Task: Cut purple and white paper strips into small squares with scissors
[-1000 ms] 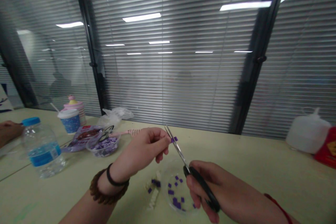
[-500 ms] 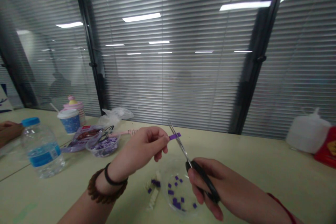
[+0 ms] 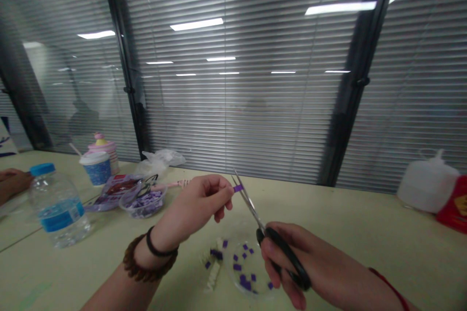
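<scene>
My left hand (image 3: 209,198) pinches a short purple strip (image 3: 238,188), whose free end points right between the parted scissor blades. My right hand (image 3: 292,257) is wrapped round the black handles of the scissors (image 3: 251,206), which tilt up and to the left. Beneath the scissors, a clear round dish (image 3: 260,293) holds several small purple squares. Just left of the dish lie cream-coloured scraps (image 3: 214,273) with a few purple bits on and around them.
At the left stand a water bottle (image 3: 60,209), a blue cup (image 3: 95,169) and a tub of purple pieces (image 3: 144,204) beside a purple packet (image 3: 113,189). Another person's hand (image 3: 12,183) rests far left. A white squeeze bottle (image 3: 426,182) stands at right.
The purple strip is shorter, and another purple piece now lies by the cream scraps. The scissor blades have parted wider, and my right hand has shifted slightly.
</scene>
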`<state>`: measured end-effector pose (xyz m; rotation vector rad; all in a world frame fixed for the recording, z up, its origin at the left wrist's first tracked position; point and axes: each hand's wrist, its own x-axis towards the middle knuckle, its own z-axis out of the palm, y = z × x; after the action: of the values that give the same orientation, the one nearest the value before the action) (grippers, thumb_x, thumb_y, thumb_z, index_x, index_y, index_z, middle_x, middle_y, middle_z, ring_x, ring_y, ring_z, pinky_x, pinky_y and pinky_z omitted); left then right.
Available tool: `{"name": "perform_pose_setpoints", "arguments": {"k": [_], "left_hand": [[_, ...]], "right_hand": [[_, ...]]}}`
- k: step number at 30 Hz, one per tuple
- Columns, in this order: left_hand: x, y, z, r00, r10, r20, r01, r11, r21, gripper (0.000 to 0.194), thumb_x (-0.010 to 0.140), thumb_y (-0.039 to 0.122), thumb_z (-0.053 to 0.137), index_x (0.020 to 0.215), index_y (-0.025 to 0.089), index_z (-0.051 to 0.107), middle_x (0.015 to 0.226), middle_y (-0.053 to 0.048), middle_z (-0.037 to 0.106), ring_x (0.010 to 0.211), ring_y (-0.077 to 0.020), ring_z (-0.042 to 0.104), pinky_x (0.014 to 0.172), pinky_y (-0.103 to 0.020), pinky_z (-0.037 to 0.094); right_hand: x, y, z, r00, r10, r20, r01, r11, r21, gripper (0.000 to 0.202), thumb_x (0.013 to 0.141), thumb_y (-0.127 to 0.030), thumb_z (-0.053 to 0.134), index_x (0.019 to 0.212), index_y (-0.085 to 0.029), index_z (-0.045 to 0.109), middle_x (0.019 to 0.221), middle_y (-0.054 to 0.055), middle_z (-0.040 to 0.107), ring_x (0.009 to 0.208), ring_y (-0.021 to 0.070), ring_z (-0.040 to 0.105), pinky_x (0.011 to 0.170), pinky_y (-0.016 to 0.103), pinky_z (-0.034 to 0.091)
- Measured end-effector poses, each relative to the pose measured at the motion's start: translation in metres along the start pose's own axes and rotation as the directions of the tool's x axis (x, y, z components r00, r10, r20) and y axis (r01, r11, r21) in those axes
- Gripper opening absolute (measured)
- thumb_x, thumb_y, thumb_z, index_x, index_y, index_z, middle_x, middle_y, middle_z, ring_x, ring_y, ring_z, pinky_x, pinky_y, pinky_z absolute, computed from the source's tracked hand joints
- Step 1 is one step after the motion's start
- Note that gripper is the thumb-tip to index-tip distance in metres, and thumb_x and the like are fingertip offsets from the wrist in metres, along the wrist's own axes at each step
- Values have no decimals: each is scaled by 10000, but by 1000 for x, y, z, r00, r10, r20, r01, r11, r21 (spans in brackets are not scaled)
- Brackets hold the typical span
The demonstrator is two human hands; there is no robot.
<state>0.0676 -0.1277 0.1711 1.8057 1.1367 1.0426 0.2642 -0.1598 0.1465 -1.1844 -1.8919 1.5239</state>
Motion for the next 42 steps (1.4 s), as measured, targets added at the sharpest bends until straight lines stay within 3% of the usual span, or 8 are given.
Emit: {"name": "perform_pose_setpoints", "arguments": {"k": [10,19,29,35,42], "left_hand": [[-1,-1,6,999,4,39,-1,997,-72,215,796,316,552,647,163,521,572,33,565,445,-67,474,452,-188,376],[-1,0,3,999,-15,31,17,998,-56,216,795,331,554,667,159,524,594,33,567,455,-69,473,457,-191,370],[3,-5,1,999,-18,33,18,1000,-8,235,809,349,543,668,162,523,592,29,559,461,-78,467,467,-205,364],[4,-6,2,1000,-16,23,16,1000,12,289,825,380,538,643,154,532,580,24,557,465,-79,468,474,-206,365],[3,-4,4,999,-10,45,11,1000,-12,286,814,386,559,646,154,546,586,21,568,465,-81,476,467,-207,355]], "right_hand": [[3,2,5,1000,-20,5,20,1000,6,386,827,-543,494,707,-177,470,637,-28,580,372,28,445,401,180,338],[3,4,1,1000,-14,-22,15,999,34,426,821,-579,510,708,-171,473,633,-22,579,358,25,440,393,178,330],[2,6,-3,999,9,-31,-8,1000,13,353,895,-485,447,725,-177,473,608,-39,572,324,20,427,338,154,290],[1,3,-5,998,-19,-58,18,1000,-15,379,833,-535,517,711,-178,481,645,-25,575,389,44,458,412,192,349],[1,2,-2,999,-5,-37,3,999,-48,309,840,-453,528,701,-184,467,601,-43,513,410,52,442,426,196,366]]}}
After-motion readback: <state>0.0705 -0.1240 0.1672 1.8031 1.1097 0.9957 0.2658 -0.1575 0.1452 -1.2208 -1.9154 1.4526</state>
